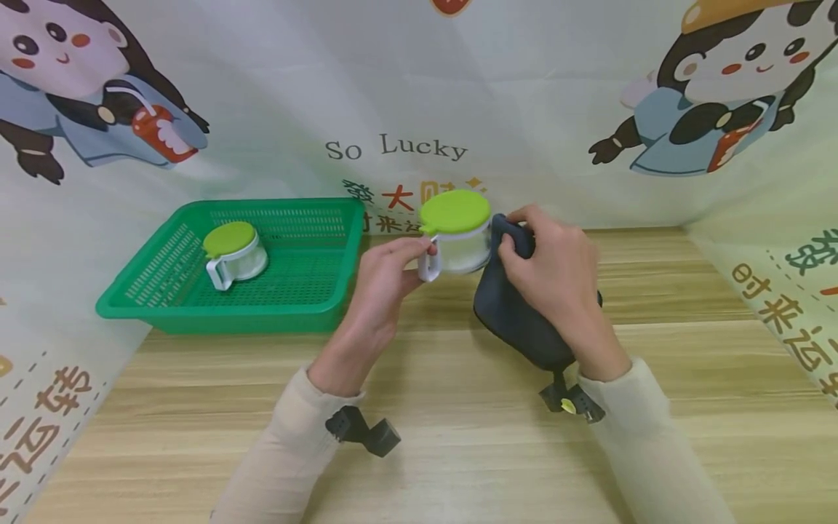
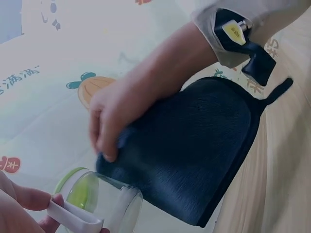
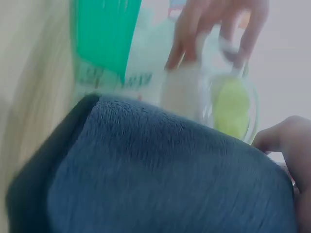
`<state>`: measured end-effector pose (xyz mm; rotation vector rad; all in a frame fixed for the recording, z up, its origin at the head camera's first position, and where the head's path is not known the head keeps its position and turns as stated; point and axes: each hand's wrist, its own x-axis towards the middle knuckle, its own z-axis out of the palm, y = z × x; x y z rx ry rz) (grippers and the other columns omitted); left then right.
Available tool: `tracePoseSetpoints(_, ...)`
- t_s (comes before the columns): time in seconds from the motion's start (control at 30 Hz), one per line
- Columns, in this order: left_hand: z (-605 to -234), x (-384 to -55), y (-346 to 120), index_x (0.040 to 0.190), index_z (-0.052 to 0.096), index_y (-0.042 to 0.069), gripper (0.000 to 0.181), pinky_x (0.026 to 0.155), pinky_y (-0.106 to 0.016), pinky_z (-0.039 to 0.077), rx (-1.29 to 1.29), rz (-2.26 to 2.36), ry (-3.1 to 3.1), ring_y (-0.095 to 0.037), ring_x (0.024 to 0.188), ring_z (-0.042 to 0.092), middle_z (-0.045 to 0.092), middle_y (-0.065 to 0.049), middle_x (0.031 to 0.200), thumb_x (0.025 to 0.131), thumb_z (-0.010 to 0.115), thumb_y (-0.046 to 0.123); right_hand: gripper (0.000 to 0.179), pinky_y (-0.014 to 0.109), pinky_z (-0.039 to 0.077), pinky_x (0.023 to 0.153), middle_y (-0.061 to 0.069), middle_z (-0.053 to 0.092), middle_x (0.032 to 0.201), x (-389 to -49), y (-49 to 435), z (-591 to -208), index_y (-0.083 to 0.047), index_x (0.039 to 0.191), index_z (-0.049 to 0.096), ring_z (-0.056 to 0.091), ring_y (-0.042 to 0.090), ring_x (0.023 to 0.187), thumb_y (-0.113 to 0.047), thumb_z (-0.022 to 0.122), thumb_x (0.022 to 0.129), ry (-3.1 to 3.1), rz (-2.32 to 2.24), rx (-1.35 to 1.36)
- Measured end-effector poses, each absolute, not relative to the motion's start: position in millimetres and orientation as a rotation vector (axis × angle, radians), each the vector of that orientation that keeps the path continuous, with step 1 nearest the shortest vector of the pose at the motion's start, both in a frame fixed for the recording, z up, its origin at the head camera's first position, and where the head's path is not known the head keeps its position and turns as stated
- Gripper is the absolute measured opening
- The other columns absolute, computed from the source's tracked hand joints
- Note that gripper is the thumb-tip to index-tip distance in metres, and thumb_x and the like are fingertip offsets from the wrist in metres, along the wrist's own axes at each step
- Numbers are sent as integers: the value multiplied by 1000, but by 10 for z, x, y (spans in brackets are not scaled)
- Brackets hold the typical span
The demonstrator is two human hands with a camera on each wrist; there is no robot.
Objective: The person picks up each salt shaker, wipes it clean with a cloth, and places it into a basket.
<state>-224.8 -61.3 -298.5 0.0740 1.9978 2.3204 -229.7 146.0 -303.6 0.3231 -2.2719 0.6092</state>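
My left hand (image 1: 386, 280) grips the white handle (image 1: 430, 262) of a clear glass jar (image 1: 463, 251) with a bright green lid (image 1: 455, 211), held up above the table. In my right hand (image 1: 556, 262) is a dark blue cloth mitt (image 1: 517, 313), its upper end pinched between thumb and fingers. The mitt's edge lies right at the jar's right side in the head view. The left wrist view shows the mitt (image 2: 189, 150) with a hanging loop, its edge close to the glass (image 2: 116, 199). Much of the right wrist view is filled by the blue cloth (image 3: 170, 170).
A green plastic basket (image 1: 242, 318) stands at the back left, holding a similar jar (image 1: 245, 262) with a green lid and white handle. Wood-grain table (image 1: 458, 437) lies under the hands. A printed cloth backdrop (image 1: 393, 94) rises behind and at both sides.
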Motion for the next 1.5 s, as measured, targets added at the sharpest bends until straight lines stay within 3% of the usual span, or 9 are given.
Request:
tracePoseSetpoints(0.17, -2993, -2256, -605, 100, 65, -2, 25, 103, -36, 47, 21, 2342, 2009, -21, 117, 57, 57, -4, 128, 98, 55, 21, 26, 32, 40, 44, 10, 74, 91, -2174, 1251, -3003, -10, 108, 71, 61, 24, 56, -16, 62, 84, -2250, 691, 403)
tracePoseSetpoints(0.33, -3007, -2274, -602, 101, 64, -4, 27, 101, -35, 48, -13, 2347, 2020, -19, 118, 55, 56, -3, 127, 97, 55, 21, 25, 33, 46, 47, 12, 74, 92, -2132, 1164, -2995, -7, 107, 73, 67, 24, 64, -13, 62, 84, -2222, 693, 446)
tracePoseSetpoints(0.6, -3031, -2236, -521, 97, 65, -5, 23, 93, -35, 53, 95, 2324, 1989, -18, 100, 60, 63, -8, 110, 96, 55, 16, 26, 29, 23, 40, 12, 73, 81, -2300, 1450, -2995, -11, 115, 70, 30, 17, 39, -15, 61, 91, -2317, 761, 334)
tracePoseSetpoints(0.77, -3031, -2228, -543, 95, 63, -2, 22, 99, -37, 50, 78, 2347, 1960, -22, 106, 63, 61, -7, 119, 97, 55, 18, 31, 33, 36, 47, 11, 72, 111, -2249, 1454, -2941, -13, 121, 67, 50, 22, 48, -19, 63, 91, -2391, 815, 382)
tracePoseSetpoints(0.87, -3024, -2240, -583, 95, 62, -2, 23, 101, -36, 48, 17, 2375, 1956, -24, 110, 63, 59, -6, 123, 97, 55, 19, 32, 33, 38, 49, 12, 71, 112, -2170, 1330, -2909, -12, 121, 67, 52, 21, 49, -19, 65, 90, -2404, 801, 418)
tracePoseSetpoints(1.07, -3000, -2244, -601, 92, 61, -1, 22, 98, -36, 50, -23, 2378, 1997, -23, 103, 64, 59, -5, 118, 97, 55, 19, 27, 28, 23, 39, 11, 74, 81, -2155, 1254, -2927, -13, 115, 71, 26, 12, 36, -16, 66, 89, -2294, 792, 406)
tracePoseSetpoints(1.23, -2978, -2194, -566, 88, 61, 0, 21, 95, -36, 52, 75, 2323, 2023, -22, 100, 64, 62, -7, 115, 96, 54, 19, 26, 27, 21, 38, 6, 52, 49, -2233, 1438, -2940, -20, 118, 69, 21, 12, 35, -18, 61, 93, -2287, 813, 332)
tracePoseSetpoints(1.4, -2948, -2157, -554, 86, 60, 0, 21, 93, -36, 53, 113, 2295, 2066, -22, 101, 64, 64, -8, 113, 95, 55, 19, 30, 27, 33, 50, 7, 72, 92, -2247, 1591, -2877, -27, 124, 65, 42, 18, 49, -21, 54, 97, -2394, 1030, 318)
tracePoseSetpoints(1.5, -2935, -2148, -572, 83, 58, 0, 20, 92, -37, 53, 128, 2277, 2122, -21, 104, 61, 64, -7, 110, 93, 54, 17, 33, 32, 44, 73, 3, 65, 127, -2270, 1651, -2857, -28, 127, 62, 61, 21, 87, -20, 52, 97, -2448, 1176, 353)
